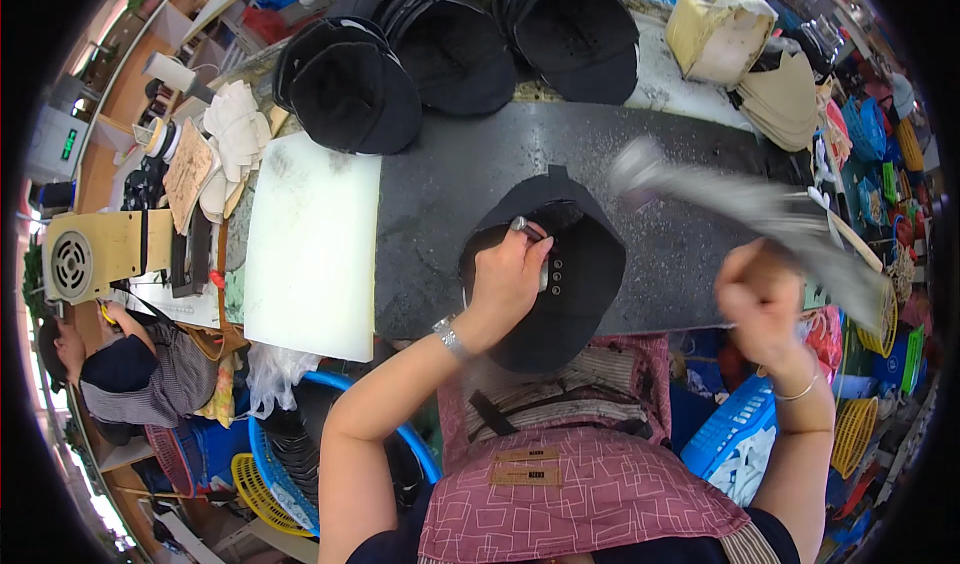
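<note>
The left hand point(508, 282) clamps one metal rod point(520, 225), its top pointing away from the body, its middle hidden by fingers. Beneath lies one black cap point(590, 299), opening up, long axis running away from the body; beyond, three cap stacks point(452, 59). The right hand point(765, 299), blurred, grips one smeared long-handled tool point(740, 199).

I wore a pink apron point(590, 516) printed with thin white outlines of overlapping boxes. Two small tan patches point(526, 476) with dark print sat on it — one above the other — and a pale striped strap point(746, 546) showed at its right edge. My shirt point(775, 536) was dark. My left hand point(507, 282) had a silver watch point(449, 337) at its wrist; my right hand point(762, 299), blurred, a thin bracelet point(798, 390).
</note>
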`<state>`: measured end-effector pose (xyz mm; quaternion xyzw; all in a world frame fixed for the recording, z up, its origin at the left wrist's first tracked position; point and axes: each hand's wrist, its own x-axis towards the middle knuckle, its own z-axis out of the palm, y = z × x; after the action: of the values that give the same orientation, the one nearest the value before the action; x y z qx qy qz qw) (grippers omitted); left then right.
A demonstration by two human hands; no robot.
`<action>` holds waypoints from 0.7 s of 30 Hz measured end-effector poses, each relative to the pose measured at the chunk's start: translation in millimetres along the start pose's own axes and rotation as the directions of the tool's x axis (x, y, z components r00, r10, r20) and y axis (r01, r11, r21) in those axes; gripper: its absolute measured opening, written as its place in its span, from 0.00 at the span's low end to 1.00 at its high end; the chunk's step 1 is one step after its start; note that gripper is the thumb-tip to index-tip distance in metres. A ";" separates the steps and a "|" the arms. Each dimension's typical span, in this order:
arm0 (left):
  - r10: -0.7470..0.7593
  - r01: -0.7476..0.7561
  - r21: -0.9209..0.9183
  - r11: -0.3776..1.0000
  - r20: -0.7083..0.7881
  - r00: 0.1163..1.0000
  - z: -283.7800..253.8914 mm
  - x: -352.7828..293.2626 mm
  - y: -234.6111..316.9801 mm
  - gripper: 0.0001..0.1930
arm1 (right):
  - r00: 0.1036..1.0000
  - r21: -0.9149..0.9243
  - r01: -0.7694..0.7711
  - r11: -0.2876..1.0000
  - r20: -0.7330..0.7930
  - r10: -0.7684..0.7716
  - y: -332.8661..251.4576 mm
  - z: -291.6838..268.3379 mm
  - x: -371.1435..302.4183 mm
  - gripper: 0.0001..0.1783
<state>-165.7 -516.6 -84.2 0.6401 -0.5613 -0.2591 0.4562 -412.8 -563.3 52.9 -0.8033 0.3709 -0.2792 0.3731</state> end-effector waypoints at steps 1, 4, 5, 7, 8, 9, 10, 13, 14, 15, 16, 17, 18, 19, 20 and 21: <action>0.000 0.000 -0.001 1.000 0.003 1.000 -0.7 -2.8 1.1 0.06 | 0.989 0.274 0.101 0.956 -0.131 -0.067 -7.6 2.5 3.4 0.12; 0.278 -0.272 0.199 0.941 0.001 0.961 3.8 -0.2 0.2 0.05 | 0.944 0.462 0.307 0.832 -0.262 -0.202 -27.1 2.5 19.2 0.19; 0.281 -0.274 0.198 0.941 -0.007 0.960 4.2 0.1 0.5 0.05 | 0.945 0.529 0.310 0.790 -0.266 -0.192 -28.9 1.4 19.1 0.19; 0.319 -0.313 0.265 0.912 0.019 0.947 3.8 -1.1 -0.3 0.04 | 0.947 0.593 0.310 0.743 -0.259 -0.188 -27.0 5.4 20.3 0.19; 0.323 -0.323 0.284 0.903 0.049 0.945 4.7 -0.8 5.0 0.05 | 0.939 0.627 0.344 0.699 -0.240 -0.246 -19.1 10.6 16.9 0.17; 0.327 -0.327 0.272 0.905 0.047 0.944 6.2 0.2 6.6 0.05 | 0.926 0.661 0.373 0.651 -0.222 -0.305 -8.1 18.1 13.1 0.15; 0.357 -0.370 0.287 0.884 0.098 0.929 6.7 1.1 11.2 0.05 | 0.858 0.003 0.514 0.858 -0.006 -0.514 19.9 21.9 -0.4 0.13; 0.212 -0.226 0.215 0.950 0.088 0.973 3.9 7.1 2.0 0.05 | 0.865 -0.338 -0.270 0.902 0.327 0.381 58.0 31.1 -16.7 0.15; 0.018 -0.024 0.104 0.994 0.060 0.998 3.0 5.9 -2.2 0.06 | 0.866 -0.337 -0.263 0.904 0.331 0.375 53.5 30.8 -19.2 0.15; 0.017 -0.023 0.108 0.994 0.055 0.998 3.0 7.6 -5.2 0.06 | 0.892 -0.287 -0.262 0.921 0.293 0.345 44.2 28.3 -20.8 0.15; -0.052 0.051 0.031 0.998 0.032 0.998 3.0 12.1 -4.1 0.06 | 0.913 -0.239 -0.264 0.935 0.250 0.321 37.7 26.0 -22.3 0.15; -0.123 0.124 -0.048 0.991 0.015 0.992 3.3 14.1 -3.3 0.07 | 0.913 -0.238 -0.263 0.935 0.250 0.321 37.4 25.2 -22.7 0.15; -0.107 0.107 -0.047 0.993 0.005 0.994 3.8 13.3 -3.1 0.07 | 0.949 -0.214 -0.202 0.956 0.200 0.245 37.6 24.5 -22.6 0.15; -0.104 0.104 -0.046 0.994 0.004 0.995 4.8 14.1 -2.9 0.07 | 0.976 -0.193 -0.136 0.972 0.144 0.165 37.2 22.9 -20.7 0.14; -0.119 0.119 -0.046 0.992 0.001 0.993 6.3 14.3 -3.4 0.07 | 0.978 -0.205 -0.136 0.969 0.131 0.165 33.5 21.3 -15.4 0.15; -0.135 0.135 -0.047 0.990 -0.003 0.991 7.3 14.7 -3.3 0.08 | 0.978 -0.203 -0.133 0.970 0.131 0.162 32.3 20.0 -10.6 0.15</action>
<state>-166.8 -532.9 -87.7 0.6666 -0.5091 -0.3005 0.4540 -416.9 -561.3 13.7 -0.8241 0.4267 -0.1535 0.3395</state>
